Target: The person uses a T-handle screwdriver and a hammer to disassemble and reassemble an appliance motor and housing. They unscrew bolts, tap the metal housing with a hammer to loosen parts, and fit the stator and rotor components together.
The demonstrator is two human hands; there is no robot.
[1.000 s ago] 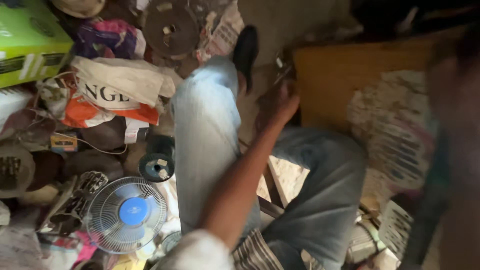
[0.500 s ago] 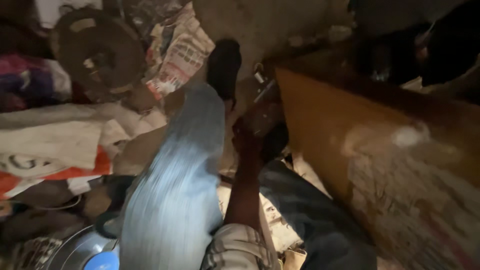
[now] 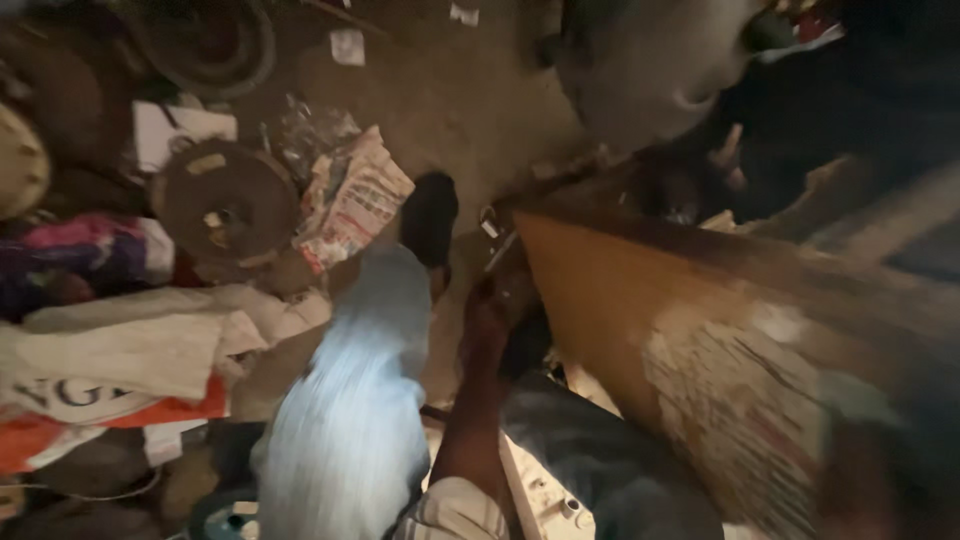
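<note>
My left hand (image 3: 492, 300) reaches forward between my legs and closes on the near left corner of a large brown wooden board (image 3: 620, 300). The board lies tilted on the ground to the right, with printed paper (image 3: 740, 400) stuck to its lower part. My left leg, in pale jeans (image 3: 350, 400), stretches ahead and ends in a dark shoe (image 3: 428, 215). My right leg, in darker jeans (image 3: 600, 470), is bent beside the board. The picture is blurred. My right hand does not show; only a dark smear sits at the lower right edge.
Clutter covers the dirt floor on the left: a round rusty disc (image 3: 225, 200), crumpled newspaper (image 3: 350, 195), a white and orange sack (image 3: 110, 370), a pink and purple cloth (image 3: 80, 255) and a dark ring (image 3: 210, 40). Dark objects stand behind the board.
The view has swung forward, so the blue fan and green box have left the picture. My left hand has stayed at the board's corner while the board looms larger.
</note>
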